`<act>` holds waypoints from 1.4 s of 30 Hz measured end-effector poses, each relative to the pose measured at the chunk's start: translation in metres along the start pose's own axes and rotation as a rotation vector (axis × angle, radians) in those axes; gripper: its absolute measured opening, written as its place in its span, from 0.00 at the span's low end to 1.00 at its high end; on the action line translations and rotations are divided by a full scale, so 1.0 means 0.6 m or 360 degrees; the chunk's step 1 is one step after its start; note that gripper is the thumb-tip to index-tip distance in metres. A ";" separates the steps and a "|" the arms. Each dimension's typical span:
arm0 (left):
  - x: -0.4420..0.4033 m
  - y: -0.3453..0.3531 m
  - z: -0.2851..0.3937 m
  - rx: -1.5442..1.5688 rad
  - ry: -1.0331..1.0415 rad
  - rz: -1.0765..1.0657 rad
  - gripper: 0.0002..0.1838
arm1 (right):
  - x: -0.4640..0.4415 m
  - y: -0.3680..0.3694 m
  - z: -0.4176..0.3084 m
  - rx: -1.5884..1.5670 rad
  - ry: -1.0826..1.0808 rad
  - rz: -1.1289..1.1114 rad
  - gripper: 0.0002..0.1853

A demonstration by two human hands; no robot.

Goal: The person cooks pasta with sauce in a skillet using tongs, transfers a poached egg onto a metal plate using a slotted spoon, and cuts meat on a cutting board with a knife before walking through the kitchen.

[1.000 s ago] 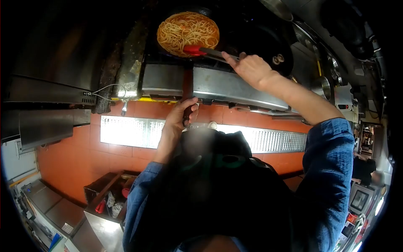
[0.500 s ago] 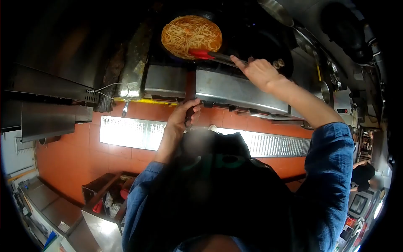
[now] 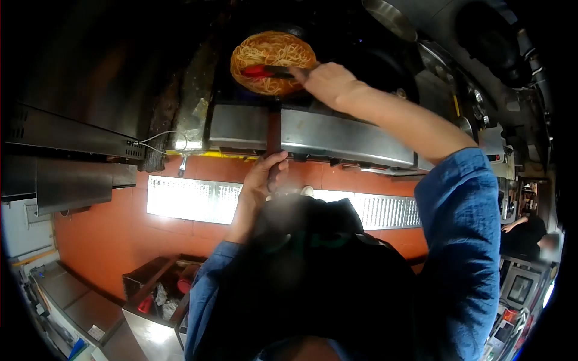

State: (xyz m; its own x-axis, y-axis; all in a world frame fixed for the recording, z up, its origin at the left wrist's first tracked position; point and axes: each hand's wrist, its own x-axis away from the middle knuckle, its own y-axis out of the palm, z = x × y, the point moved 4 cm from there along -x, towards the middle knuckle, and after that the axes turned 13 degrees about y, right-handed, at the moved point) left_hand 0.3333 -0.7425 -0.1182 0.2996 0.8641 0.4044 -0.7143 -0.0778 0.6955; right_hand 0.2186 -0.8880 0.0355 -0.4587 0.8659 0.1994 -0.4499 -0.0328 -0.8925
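Note:
Long noodles [image 3: 283,51] in orange-red sauce fill a round dark frying pan on the stove. The pan's brown handle [image 3: 274,129] points toward my body, and my left hand [image 3: 260,177] is wrapped round its near end. My right hand [image 3: 330,83] is closed on a pair of red-tipped tongs [image 3: 259,71], just over the pan's right edge. Their red tips lie on the noodles at the left middle of the pan. Dark surroundings hide most of the pan's rim.
The steel stove front [image 3: 337,135] runs between me and the pan. Another pan [image 3: 391,19] stands at the upper right. A steel cabinet [image 3: 153,331] with items on it is at lower left. Another person [image 3: 525,234] is at the far right.
My right hand has moved left and forward, carrying the tong tips from the pan's near edge to its left middle. My left hand keeps hold of the handle; the whole view has shifted slightly.

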 end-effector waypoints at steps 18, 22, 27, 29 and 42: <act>0.039 -0.013 -0.004 0.0060 -0.0159 0.0235 0.10 | 0.013 0.059 0.102 -0.0557 0.0535 -0.0159 0.29; 0.002 -0.004 0.021 0.0027 -0.0037 0.0209 0.07 | -0.006 0.058 0.065 -0.0874 0.0556 -0.0417 0.24; 0.036 -0.006 -0.001 0.0064 -0.0075 0.0064 0.13 | 0.073 0.058 0.070 -0.1116 0.0529 -0.0038 0.35; 0.031 -0.009 0.001 0.0055 -0.0082 0.0123 0.14 | 0.111 0.078 0.039 -0.1278 0.0631 -0.0065 0.35; -0.030 -0.051 0.011 0.0264 -0.0264 0.0063 0.18 | 0.170 0.230 -0.069 -0.1670 0.1001 0.0030 0.36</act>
State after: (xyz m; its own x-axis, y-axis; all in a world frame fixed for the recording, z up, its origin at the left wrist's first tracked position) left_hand 0.3539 -0.7592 -0.1429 0.3832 0.7663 0.5157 -0.6178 -0.2024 0.7599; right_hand 0.1417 -0.7834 -0.0843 0.1228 0.9695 0.2123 0.5222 0.1188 -0.8445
